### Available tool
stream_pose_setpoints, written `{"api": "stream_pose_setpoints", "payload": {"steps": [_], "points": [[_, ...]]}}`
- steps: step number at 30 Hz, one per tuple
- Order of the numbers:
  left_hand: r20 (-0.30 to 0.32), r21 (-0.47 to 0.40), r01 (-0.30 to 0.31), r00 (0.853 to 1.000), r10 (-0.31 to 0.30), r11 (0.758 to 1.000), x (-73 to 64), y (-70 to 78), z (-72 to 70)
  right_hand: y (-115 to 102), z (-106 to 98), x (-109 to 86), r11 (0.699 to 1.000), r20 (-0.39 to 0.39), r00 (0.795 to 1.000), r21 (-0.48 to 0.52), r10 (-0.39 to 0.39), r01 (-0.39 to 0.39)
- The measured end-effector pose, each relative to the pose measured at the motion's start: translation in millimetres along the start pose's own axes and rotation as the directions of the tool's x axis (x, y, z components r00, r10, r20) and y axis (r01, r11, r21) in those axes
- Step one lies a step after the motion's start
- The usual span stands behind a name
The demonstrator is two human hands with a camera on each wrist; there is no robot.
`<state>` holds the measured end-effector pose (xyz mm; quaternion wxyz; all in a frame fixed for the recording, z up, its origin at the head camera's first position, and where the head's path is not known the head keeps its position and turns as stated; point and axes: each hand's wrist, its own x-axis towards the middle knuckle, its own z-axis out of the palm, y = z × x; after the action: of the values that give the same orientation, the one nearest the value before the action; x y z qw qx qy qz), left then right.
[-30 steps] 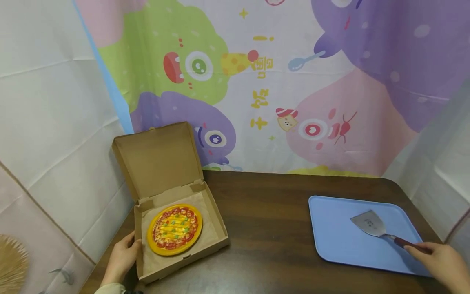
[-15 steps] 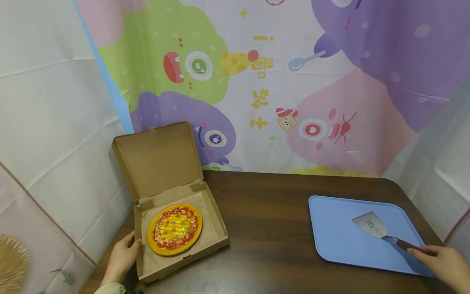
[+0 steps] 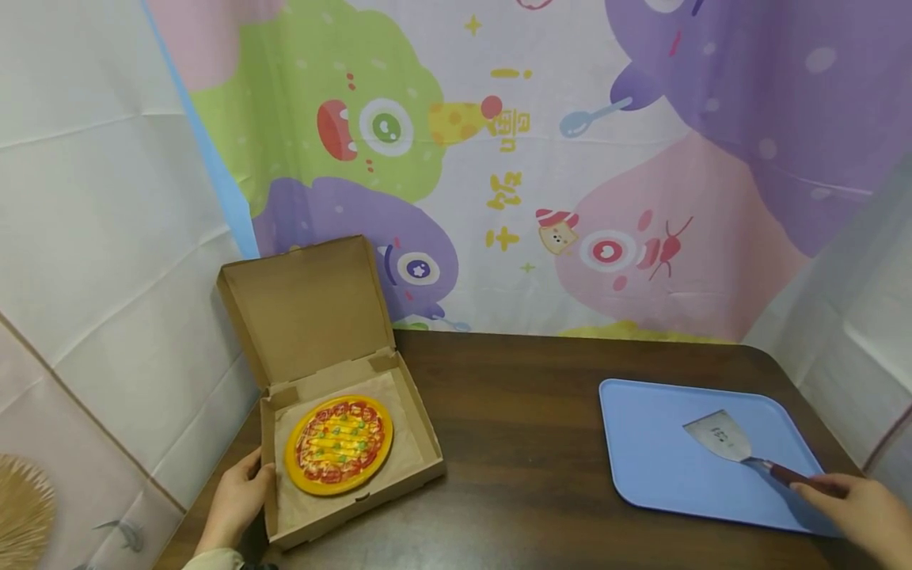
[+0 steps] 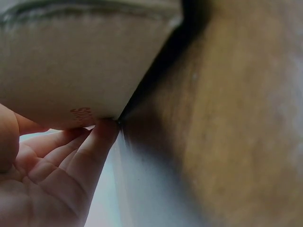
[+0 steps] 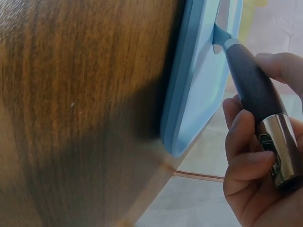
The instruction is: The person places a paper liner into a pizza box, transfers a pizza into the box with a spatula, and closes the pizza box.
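An open cardboard pizza box [image 3: 420, 443] stands at the left, its lid [image 3: 309, 305] raised against the backdrop. Inside, on brown paper, lies a round toy pizza [image 3: 340, 445] with a yellow rim. My left hand [image 3: 238, 495] rests at the box's left wall; in the left wrist view its fairly straight fingers [image 4: 90, 156] touch the outside of that wall near the table. At the right, my right hand [image 3: 858, 507] grips the dark brown handle of a metal spatula [image 3: 720, 434]. Its blade is over the blue tray [image 3: 663, 475]. The handle's metal end cap [image 5: 281, 146] shows in the palm.
The dark wooden table [image 3: 513, 443] spans between box and tray. A printed cartoon cloth [image 3: 499, 285] hangs behind its back edge. White panels stand at both sides, and a round straw-coloured object [image 3: 24, 511] shows at the far left.
The spatula's blade has shifted slightly to the right and turned a little over the tray with my right hand. My left hand and the pizza box stay put.
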<state>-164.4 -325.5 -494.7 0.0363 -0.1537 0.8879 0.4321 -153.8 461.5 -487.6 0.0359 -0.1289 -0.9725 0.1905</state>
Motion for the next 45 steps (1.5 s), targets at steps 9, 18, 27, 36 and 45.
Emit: {"api": "stream_pose_setpoints", "payload": {"steps": [9,18,27,36,45], "points": [[-0.001,-0.005,0.000,1.000,0.000,1.000,-0.2,-0.4,0.1,-6.2,-9.2,2.6,0.997,-0.026,0.997,0.021,-0.071,0.071],[0.002,-0.005,-0.004,1.000,0.004,1.000,1.1,-2.2,0.9,-34.2,-25.1,13.6,0.998,-0.021,0.998,-0.009,-0.064,0.063],[0.001,-0.016,-0.009,1.000,0.009,1.000,1.3,-2.9,1.2,-96.8,-19.3,18.8,0.965,-0.041,0.970,0.097,-0.239,0.242],[-0.009,0.010,-0.015,1.000,0.015,1.000,1.0,-1.7,0.4,-178.4,3.6,23.0,0.899,0.021,0.926,0.252,-0.376,0.359],[-0.004,0.014,-0.012,1.000,0.012,1.000,1.8,-3.4,-0.3,-242.8,36.8,28.9,0.821,0.056,0.881,0.394,-0.470,0.413]]}}
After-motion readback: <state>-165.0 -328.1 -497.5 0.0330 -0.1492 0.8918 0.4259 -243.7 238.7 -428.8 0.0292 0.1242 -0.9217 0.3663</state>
